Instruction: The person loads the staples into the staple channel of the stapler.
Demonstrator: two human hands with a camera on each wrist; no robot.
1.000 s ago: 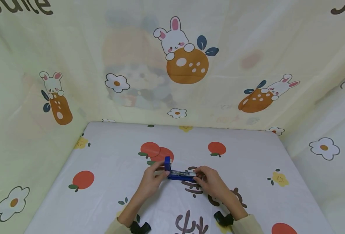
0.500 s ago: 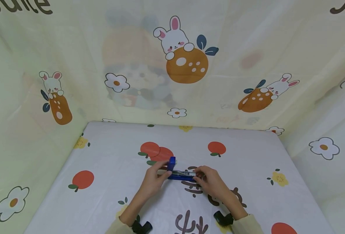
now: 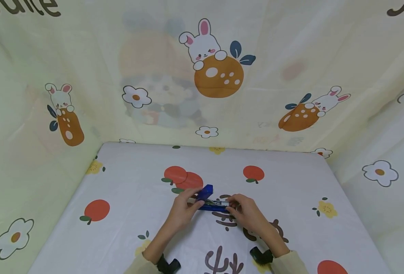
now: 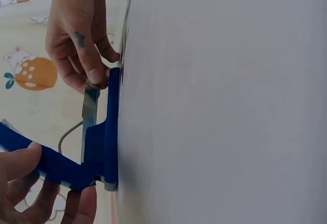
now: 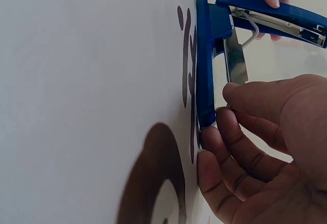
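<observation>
A blue stapler (image 3: 213,208) rests on the table with its top cover (image 4: 56,165) swung up at the hinge. My left hand (image 3: 181,209) grips that cover, thumb on one side and fingers on the other, close to the hinge end. At the opposite end my right hand (image 3: 248,213) pinches the tip of the metal staple magazine (image 5: 236,58) between thumb and fingers. Its other fingers curl near the front of the blue base (image 5: 205,66). A thin bent metal rod (image 4: 64,138) joins the cover and the magazine. The magazine's tip is hidden by the right fingers.
The table (image 3: 126,243) wears a white cloth printed with fruit, flowers and brown lettering. Printed fabric walls (image 3: 167,49) enclose it at the back and both sides. Black devices (image 3: 261,255) sit at both wrists.
The stapler's cover has tipped from nearly upright down toward the right, over the magazine. My left hand has shifted slightly right with it, while the right hand has stayed in place.
</observation>
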